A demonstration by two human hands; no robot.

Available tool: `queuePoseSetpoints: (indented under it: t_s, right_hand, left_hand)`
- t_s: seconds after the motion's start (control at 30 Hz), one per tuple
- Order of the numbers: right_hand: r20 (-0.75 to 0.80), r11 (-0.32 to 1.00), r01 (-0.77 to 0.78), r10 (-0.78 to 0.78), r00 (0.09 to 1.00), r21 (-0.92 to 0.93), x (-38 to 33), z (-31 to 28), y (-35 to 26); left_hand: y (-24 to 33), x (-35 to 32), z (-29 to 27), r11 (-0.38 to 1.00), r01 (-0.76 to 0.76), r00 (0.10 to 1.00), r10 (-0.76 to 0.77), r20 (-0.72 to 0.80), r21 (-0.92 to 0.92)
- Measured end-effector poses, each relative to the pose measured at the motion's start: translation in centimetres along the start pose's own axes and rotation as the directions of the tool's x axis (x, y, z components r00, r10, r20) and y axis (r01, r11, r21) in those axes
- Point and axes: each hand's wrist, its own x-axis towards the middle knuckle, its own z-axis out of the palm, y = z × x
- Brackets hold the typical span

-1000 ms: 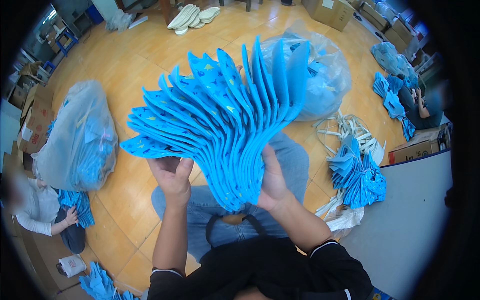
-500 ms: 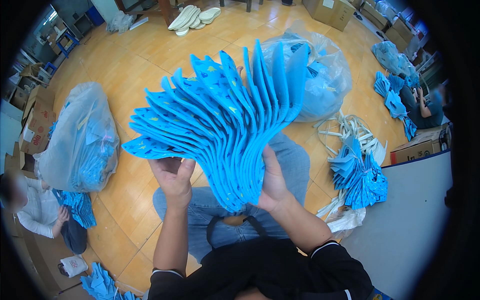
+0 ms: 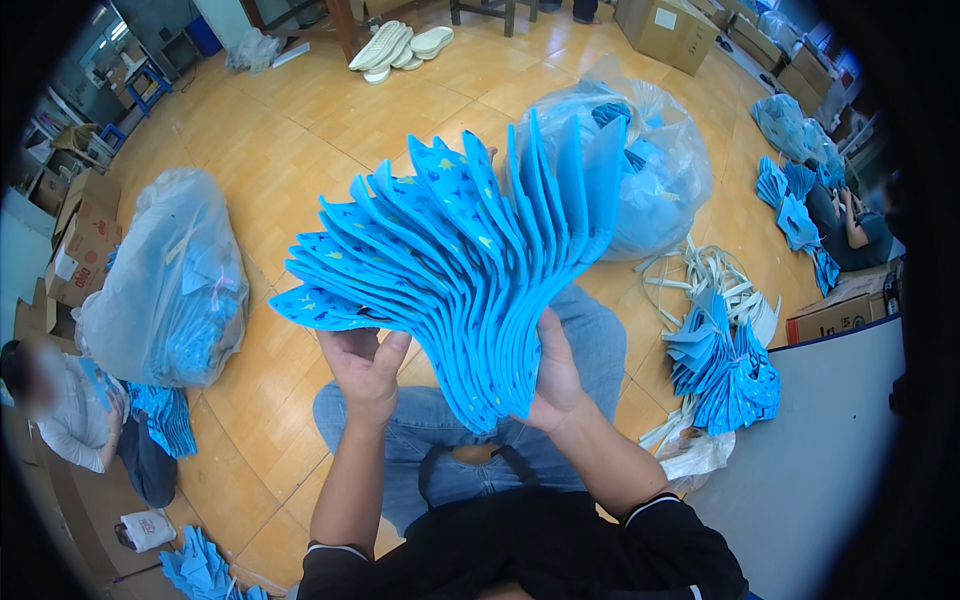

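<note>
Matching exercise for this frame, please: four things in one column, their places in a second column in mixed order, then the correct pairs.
Things:
1. fan of blue pieces
2. clear bag by the seated person
3. white soles
4. cardboard box

Places:
A. far floor, top middle, beside a table leg
B. held up between the left hand and right hand
C. top right, on the floor
D. floor at the left

Pairs: 1-B, 2-D, 3-A, 4-C
</note>
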Motion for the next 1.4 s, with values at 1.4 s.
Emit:
queuePoseSetpoints:
  t_s: [1.4]
  right_hand:
    - [0.217, 0.981, -0.100, 0.062, 0.974, 0.167, 0.0, -2.2, 0.4]
  left_hand:
    - [1.9, -0.6, 0.2, 0.996, 0.072, 0.994, -0.067, -0.084, 0.059]
